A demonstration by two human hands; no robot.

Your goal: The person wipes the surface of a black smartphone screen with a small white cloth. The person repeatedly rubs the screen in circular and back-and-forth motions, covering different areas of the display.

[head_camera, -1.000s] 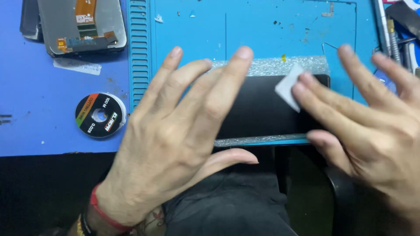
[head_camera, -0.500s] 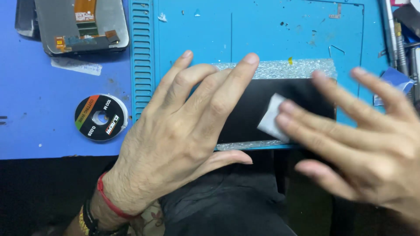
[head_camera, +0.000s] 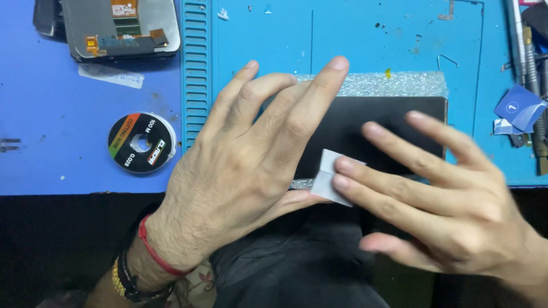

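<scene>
Landmark: the black panel, lying flat on a strip of bubble wrap at the near edge of the blue mat.

Far left of the panel, at the top corner, a phone frame lies with its inner side up; a scrap of clear tape sits just below it. Nearer the panel, a black spool of cutting wire rests on the mat.

The left hand lies spread and flat over the left half of the panel, fingers fanned, pressing it down. A red thread and bead bracelets circle the wrist.

The right hand has 2 fingertips pressed flat on a small white wipe, now at the panel's near edge. 1.0 s ago the wipe sat near the panel's far right corner; it has since crossed toward the left hand, so a wiping stroke is under way.

Right of the panel: a blue card and metal tools.
</scene>
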